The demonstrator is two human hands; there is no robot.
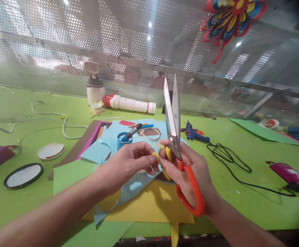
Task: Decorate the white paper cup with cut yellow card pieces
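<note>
scissors up in the right hand, blades pointing skyward & parted in a slim v, orange handles down by the palm, and that same hand has thumb + fingers on a curl of yellow paper! left hand just beside it, thumb & finger pinched narrow on the paper's end. so the paper's midair btwn both hands, over loose sheets on the green tabletop. can't tell how firmly the scissors are gripped.

big risk: two jobs for one hand. if the right grip eases to shift the paper, scissors cd swing or drop, b/c that hand alone looks to bear the weight. parted blades cd nick skin if fingers wander past the pivot. paper looks thin, so a hard tug btwn the pinches wd prob tear or crease it.

further fwd, blue jar w/ a black marker seemingly leaning at its mouth, top-heavy by the look of it; a stray left knuckle cd tip it onto the light blue paper. off right, glue gun, black cord looping nearby; a snagged elbow might drag it. can't tell if it's hot.
</note>
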